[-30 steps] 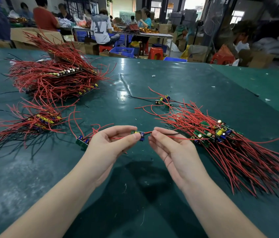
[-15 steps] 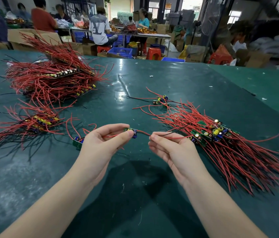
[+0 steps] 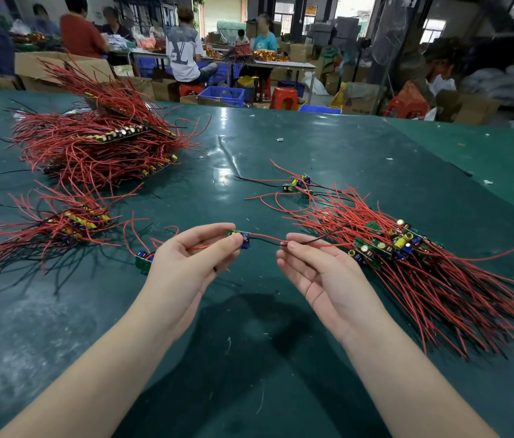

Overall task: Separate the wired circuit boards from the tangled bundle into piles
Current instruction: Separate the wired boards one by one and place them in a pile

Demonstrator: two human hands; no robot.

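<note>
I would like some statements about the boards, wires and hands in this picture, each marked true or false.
1. The left hand pinches a small board. True.
2. The right hand rests flat on the table. False: it is raised and pinches wires.
3. The tangled bundle lies on the person's right. True.
4. All wires in view are black. False: most are red.
5. The largest pile is at the far left. True.
6. A single board lies to the right of the right hand. False: it lies beside the left hand.
</note>
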